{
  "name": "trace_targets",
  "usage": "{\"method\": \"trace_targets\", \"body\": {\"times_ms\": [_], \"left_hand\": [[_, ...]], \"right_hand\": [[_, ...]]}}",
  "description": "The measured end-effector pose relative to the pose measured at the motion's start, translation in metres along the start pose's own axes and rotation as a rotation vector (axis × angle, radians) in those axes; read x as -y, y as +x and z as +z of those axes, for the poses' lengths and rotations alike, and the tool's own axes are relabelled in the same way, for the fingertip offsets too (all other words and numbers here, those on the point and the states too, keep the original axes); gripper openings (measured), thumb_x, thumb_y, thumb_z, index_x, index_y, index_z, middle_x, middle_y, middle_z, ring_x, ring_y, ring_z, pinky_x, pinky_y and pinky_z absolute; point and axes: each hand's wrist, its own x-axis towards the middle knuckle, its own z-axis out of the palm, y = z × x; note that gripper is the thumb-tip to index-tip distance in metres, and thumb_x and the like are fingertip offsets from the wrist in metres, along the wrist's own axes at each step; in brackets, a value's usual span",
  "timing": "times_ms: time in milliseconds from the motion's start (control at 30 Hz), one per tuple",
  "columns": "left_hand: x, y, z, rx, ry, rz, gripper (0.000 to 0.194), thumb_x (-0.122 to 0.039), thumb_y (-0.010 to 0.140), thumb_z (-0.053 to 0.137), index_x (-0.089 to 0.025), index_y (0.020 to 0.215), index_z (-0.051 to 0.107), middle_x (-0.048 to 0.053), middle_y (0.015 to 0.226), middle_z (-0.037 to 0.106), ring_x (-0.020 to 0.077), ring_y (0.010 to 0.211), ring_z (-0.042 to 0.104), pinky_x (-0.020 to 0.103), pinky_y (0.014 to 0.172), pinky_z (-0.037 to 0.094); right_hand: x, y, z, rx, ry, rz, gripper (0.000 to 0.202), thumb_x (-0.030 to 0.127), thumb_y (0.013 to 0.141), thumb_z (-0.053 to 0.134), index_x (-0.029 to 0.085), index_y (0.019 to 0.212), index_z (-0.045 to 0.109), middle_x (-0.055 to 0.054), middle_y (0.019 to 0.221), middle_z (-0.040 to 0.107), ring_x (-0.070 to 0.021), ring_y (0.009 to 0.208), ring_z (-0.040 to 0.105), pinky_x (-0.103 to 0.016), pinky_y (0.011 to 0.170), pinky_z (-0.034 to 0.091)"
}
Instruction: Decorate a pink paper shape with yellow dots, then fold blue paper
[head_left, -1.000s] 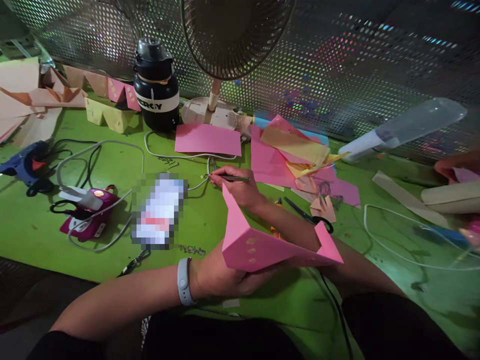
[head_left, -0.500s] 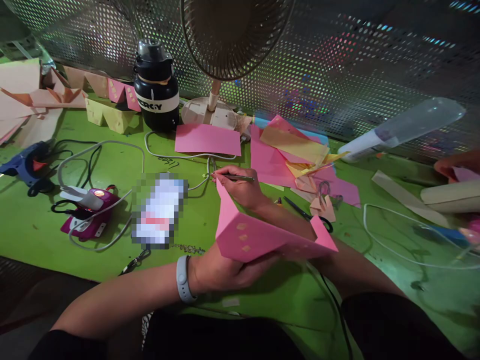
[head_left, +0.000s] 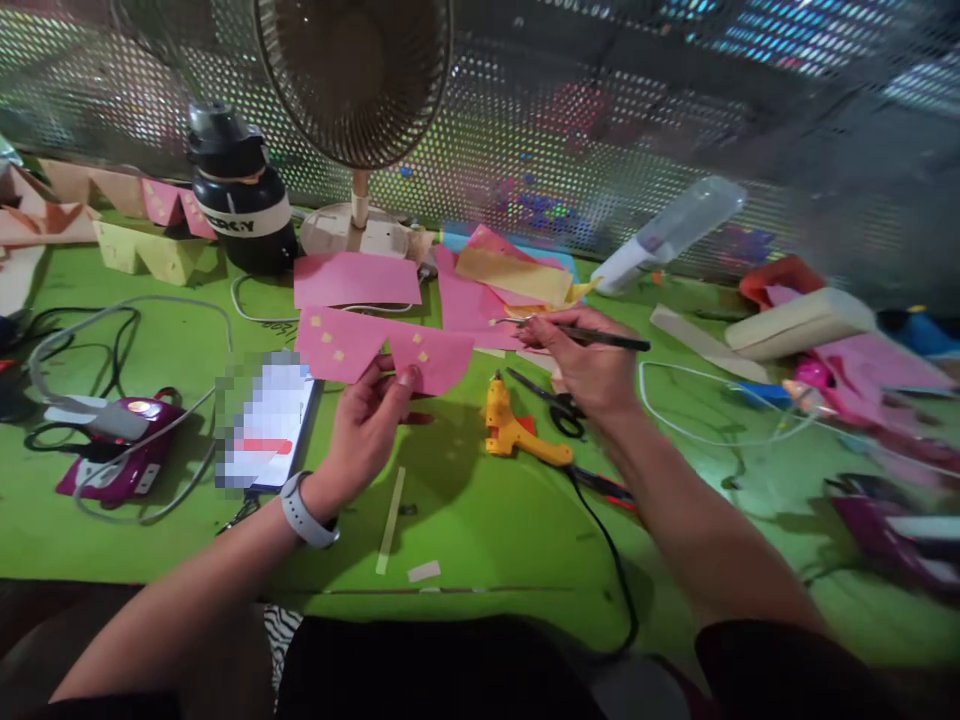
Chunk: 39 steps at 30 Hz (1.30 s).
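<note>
Above a green tabletop (head_left: 465, 540), the left hand (head_left: 367, 430) pinched paper (head_left: 345, 345); right of its fingers, the right hand (head_left: 592, 365) gripped tweezers (head_left: 611, 339), seemingly mid-sticking, needing steadiness.

Fan (head_left: 352, 80), bottle (head_left: 247, 232), phone (head_left: 277, 425), power strip (head_left: 154, 440) on my feed.
I see the fan right of the bottle, perforated panel (head_left: 517, 130) behind both; phone lit, right of the purple power strip; white cable (head_left: 135, 298) looped on green surface (head_left: 480, 530).

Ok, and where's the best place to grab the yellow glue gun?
I'd take the yellow glue gun by its handle, coming from the near right: the handle angles that way, while the nozzle points away from you.
</note>
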Motion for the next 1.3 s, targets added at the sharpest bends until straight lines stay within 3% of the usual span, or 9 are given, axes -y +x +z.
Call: {"method": "trace_targets", "body": {"times_ms": [167, 300, 400, 900, 1300], "left_hand": [[0.0, -0.001, 0.003, 0.018, 0.039, -0.043, 0.026, -0.038, 0.083, 0.069, -0.019, 0.099, 0.062, 0.002, 0.084, 0.067, 0.0145, 0.079, 0.067, 0.022, 0.058, 0.062], [0.004, -0.003, 0.006, 0.054, 0.071, -0.075, 0.027, -0.04, 0.082, 0.07, -0.018, 0.097, 0.063, 0.001, 0.081, 0.066, 0.0132, 0.074, 0.066, 0.023, 0.06, 0.062], [0.007, -0.006, 0.008, 0.082, 0.071, -0.088, 0.027, -0.039, 0.083, 0.07, -0.018, 0.097, 0.062, 0.001, 0.08, 0.065, 0.0128, 0.073, 0.066, 0.025, 0.063, 0.063], [0.009, -0.016, 0.014, 0.192, 0.138, -0.088, 0.024, -0.039, 0.088, 0.064, -0.018, 0.1, 0.059, 0.004, 0.088, 0.07, 0.0143, 0.079, 0.069, 0.023, 0.066, 0.063], [0.013, -0.016, 0.014, 0.229, 0.198, -0.052, 0.021, -0.037, 0.09, 0.062, -0.018, 0.101, 0.061, 0.005, 0.093, 0.072, 0.0147, 0.084, 0.07, 0.022, 0.068, 0.063]], "right_hand": [[0.024, -0.023, -0.025, -0.158, 0.108, -0.107, 0.01, 0.027, 0.076, 0.079, 0.021, 0.08, 0.072, 0.003, 0.067, 0.073, -0.0138, 0.059, 0.072, -0.027, 0.062, 0.061], [0.058, -0.057, -0.023, 0.071, 0.074, -0.14, 0.009, 0.02, 0.079, 0.076, 0.024, 0.087, 0.074, 0.002, 0.074, 0.076, -0.0156, 0.065, 0.074, -0.026, 0.06, 0.061], [0.069, -0.074, -0.017, 0.198, -0.026, -0.176, 0.016, 0.017, 0.08, 0.075, 0.027, 0.092, 0.075, 0.002, 0.078, 0.077, -0.016, 0.069, 0.074, -0.026, 0.059, 0.061], [0.078, -0.077, -0.007, 0.279, -0.307, -0.422, 0.006, 0.017, 0.084, 0.07, 0.023, 0.085, 0.072, 0.001, 0.076, 0.077, -0.0132, 0.064, 0.073, -0.023, 0.059, 0.058], [0.076, -0.077, -0.01, 0.333, -0.328, -0.461, 0.009, 0.018, 0.087, 0.067, 0.025, 0.089, 0.072, 0.002, 0.078, 0.077, -0.0134, 0.068, 0.073, -0.023, 0.061, 0.058]]}}
